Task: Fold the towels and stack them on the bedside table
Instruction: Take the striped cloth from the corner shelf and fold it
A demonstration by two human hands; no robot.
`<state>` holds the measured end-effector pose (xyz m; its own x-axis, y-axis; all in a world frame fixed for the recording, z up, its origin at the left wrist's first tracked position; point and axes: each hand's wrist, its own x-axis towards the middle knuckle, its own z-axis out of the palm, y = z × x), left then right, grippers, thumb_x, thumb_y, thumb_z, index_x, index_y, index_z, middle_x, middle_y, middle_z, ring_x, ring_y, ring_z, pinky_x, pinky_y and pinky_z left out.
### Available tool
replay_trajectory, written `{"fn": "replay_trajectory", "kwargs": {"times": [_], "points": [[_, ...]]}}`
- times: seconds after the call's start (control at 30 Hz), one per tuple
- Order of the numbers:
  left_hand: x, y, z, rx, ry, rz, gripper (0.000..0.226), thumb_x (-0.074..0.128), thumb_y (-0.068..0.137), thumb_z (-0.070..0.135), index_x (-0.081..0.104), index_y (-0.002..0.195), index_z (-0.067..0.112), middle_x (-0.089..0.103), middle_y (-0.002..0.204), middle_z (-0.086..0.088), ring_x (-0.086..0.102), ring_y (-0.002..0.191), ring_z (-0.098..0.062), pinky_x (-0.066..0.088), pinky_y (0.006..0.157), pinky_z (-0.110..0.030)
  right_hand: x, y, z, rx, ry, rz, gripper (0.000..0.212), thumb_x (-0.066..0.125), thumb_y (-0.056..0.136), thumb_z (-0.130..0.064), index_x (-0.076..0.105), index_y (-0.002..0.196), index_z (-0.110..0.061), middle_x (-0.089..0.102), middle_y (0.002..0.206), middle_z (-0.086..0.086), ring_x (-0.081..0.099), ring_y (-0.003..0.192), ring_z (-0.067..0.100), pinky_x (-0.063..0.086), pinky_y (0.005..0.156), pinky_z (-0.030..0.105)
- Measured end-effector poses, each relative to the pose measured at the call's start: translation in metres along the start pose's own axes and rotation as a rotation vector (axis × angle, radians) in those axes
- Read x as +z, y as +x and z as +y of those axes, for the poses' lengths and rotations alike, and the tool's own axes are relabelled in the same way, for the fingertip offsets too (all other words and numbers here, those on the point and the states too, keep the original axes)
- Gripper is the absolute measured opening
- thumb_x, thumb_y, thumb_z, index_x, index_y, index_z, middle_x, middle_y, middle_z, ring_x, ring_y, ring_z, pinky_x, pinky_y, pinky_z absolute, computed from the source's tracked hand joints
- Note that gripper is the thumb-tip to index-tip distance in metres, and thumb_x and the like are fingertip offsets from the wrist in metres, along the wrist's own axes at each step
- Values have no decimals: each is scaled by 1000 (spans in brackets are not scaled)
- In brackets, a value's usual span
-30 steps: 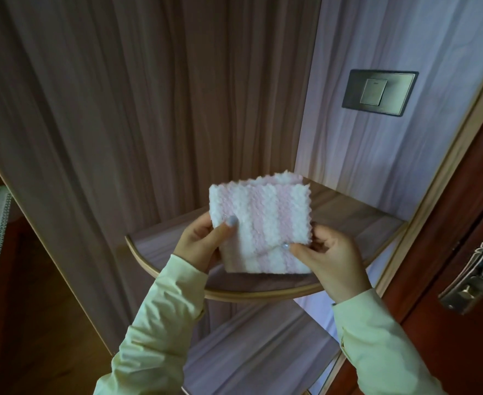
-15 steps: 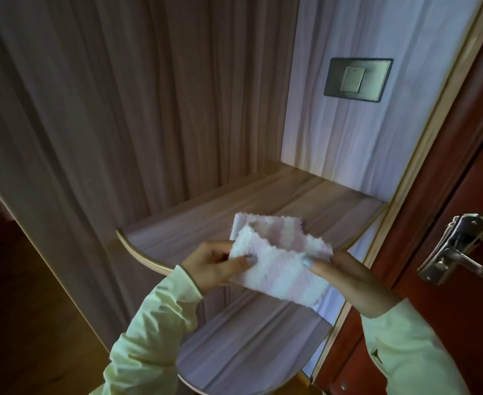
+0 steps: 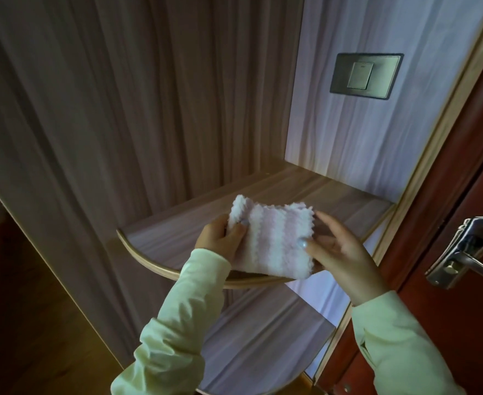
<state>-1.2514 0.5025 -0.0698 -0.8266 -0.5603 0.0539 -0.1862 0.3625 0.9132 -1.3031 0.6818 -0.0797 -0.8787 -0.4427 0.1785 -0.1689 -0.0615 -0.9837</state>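
No readable text, number, brand or sign anywhere in view. The wall switch (image 3: 364, 76), above the back right corner of the bedside table (image 3: 291, 192), bears a tiny dark mark near the top edge of its rocker, too small to make out.

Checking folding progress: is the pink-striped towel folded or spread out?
Folded: the towel is a small layered square, doubled at its upper-left corner, held between the left hand and right hand.
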Motion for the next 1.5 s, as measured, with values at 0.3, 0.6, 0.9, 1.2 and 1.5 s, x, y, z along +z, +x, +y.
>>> {"fn": "replay_trajectory", "kwargs": {"times": [0.3, 0.6, 0.9, 1.2, 1.5], "points": [[13, 29, 10, -64, 397, -22, 25, 48, 92, 28, 57, 106, 9, 62, 109, -15, 55, 106, -34, 37, 78, -28, -7, 47, 7, 97, -238, 43, 22, 57, 87, -5, 62, 75, -24, 64, 76, 3, 60, 71, 18, 52, 60, 24], [17, 30, 13, -84, 506, -2, 32, 43, 94, 32, 59, 110, 9, 63, 114, -16, 55, 107, -36, 44, 85, -33, -16, 66, 9, 36, -589, -5, 12, 69, 78, -13, 60, 71, -18, 58, 61, -5, 55, 60, 15, 38, 50, 15], [16, 29, 14, -88, 456, 17, 32, 38, 96, 29, 56, 106, 5, 63, 111, -19, 56, 105, -36, 42, 82, -32, -14, 80, 5, 27, -683, -126, 20, 61, 81, -18, 47, 66, -19, 51, 65, -2, 48, 67, 19, 36, 61, 29], [23, 19, 7, 523, 783, -30, 43, 38, 81, 37, 67, 108, 23, 63, 120, -7, 59, 112, -31, 52, 86, -50, -13, 83, 6, 6, -704, -165, 14, 67, 77, -15, 62, 89, -21, 54, 68, -12, 53, 68, 11, 43, 67, 28], [36, 17, 2, 191, 918, -287, 48, 19, 96, 41, 20, 144, 35, 8, 157, 9, 1, 146, -12, 5, 118, -35, -9, 81, 10, -117, -821, -52, 18, 59, 82, -10, 68, 97, -14, 65, 94, 3, 59, 92, 21, 41, 75, 25]]}}
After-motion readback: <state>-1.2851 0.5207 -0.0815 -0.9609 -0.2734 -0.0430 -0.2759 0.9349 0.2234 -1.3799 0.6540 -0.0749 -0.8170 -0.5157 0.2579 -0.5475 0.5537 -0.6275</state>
